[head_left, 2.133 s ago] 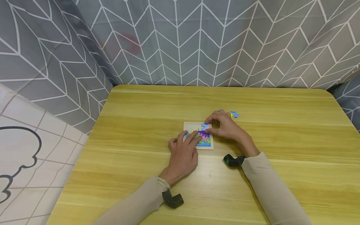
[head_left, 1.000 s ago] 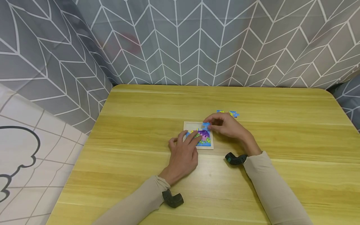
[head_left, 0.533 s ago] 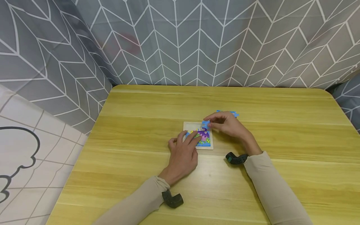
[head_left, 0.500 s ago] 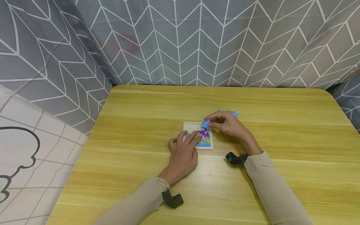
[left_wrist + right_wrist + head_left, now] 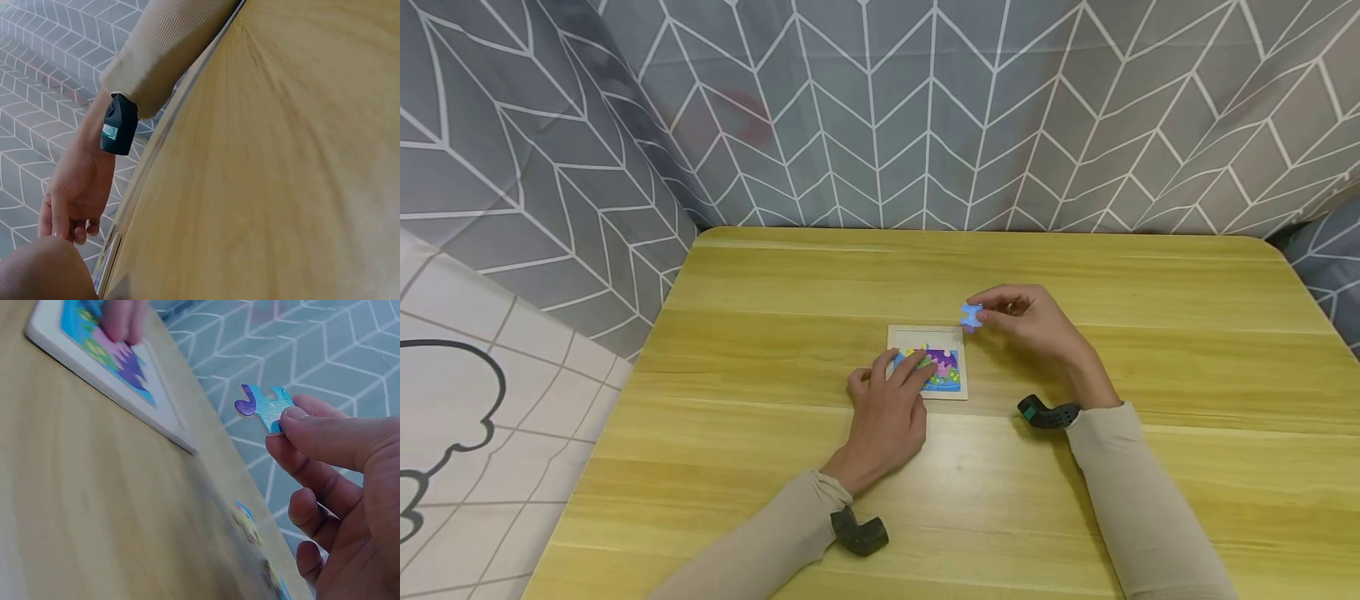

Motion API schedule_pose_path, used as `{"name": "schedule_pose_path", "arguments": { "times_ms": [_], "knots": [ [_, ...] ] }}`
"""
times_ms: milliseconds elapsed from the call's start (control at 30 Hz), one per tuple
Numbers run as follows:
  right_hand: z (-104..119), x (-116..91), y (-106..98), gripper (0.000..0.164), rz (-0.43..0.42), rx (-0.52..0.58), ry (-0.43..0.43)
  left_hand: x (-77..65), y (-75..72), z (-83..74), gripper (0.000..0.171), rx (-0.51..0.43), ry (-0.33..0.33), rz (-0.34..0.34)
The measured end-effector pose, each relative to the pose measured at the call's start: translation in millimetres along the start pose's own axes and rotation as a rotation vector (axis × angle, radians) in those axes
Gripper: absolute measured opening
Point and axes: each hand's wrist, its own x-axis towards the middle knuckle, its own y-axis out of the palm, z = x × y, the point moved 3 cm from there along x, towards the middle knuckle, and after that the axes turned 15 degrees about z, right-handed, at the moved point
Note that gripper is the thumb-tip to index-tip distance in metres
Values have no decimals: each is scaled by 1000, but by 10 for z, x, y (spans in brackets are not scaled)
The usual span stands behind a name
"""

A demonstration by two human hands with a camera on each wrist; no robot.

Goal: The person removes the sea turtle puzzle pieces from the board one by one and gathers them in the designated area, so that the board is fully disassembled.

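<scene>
A blue jigsaw piece (image 5: pixel 972 316) with a purple knob is pinched between the thumb and index finger of my right hand (image 5: pixel 1037 325). In the right wrist view the piece (image 5: pixel 270 411) is held up off the table, its other fingers loosely curled. The wooden puzzle tray (image 5: pixel 928 397) lies to the left of that hand, its lower part filled with a purple, pink, green and blue picture. Its upper strip shows bare wood. My left hand (image 5: pixel 887 408) rests its spread fingers on the fitted pieces, covering the left part of the picture.
Loose jigsaw pieces (image 5: pixel 249 524) lie on the table beyond the tray, hidden behind my right hand in the head view. Black wrist cameras (image 5: pixel 859 533) sit on both sleeves. A patterned grey curtain (image 5: pixel 895 117) hangs behind the table's far edge (image 5: pixel 850 229).
The right hand has lifted the blue piece from the tray's upper right corner and carried it up and to the right, turning it. The left hand has stayed in place.
</scene>
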Motion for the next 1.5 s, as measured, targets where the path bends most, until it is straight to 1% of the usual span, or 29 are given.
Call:
{"name": "schedule_pose_path", "arguments": {
  "times_ms": [167, 367, 567, 700, 933, 1033, 1300, 1500],
  "knots": [
    [-41, -72, -154, 23, -66, -15, 21, -1, -3, -4, 43, -2, 5, -11],
    [-94, -184, -323, 25, -130, -8, 66, 0, 5, -2, 44, -3, -2, -2],
    [-217, -265, -438, 26, -177, 30, 51, -8, 12, 5, 44, -2, 0, -2],
    [-257, -318, -487, 27, -192, 64, 54, -7, 13, 7, 43, 1, 1, 1],
    [-427, -396, -586, 32, -228, 63, 137, -4, 16, 3, 43, -4, 21, -28],
    [-461, -443, -615, 33, -233, 63, 152, -6, 14, -1, 43, -2, 26, -34],
    [-520, -521, -676, 24, -247, 52, 163, -1, 11, -4, 43, 2, 13, -9],
    [-530, -522, -680, 29, -244, 11, 139, -2, 11, -3, 43, 3, 11, -8]
  ]
}}
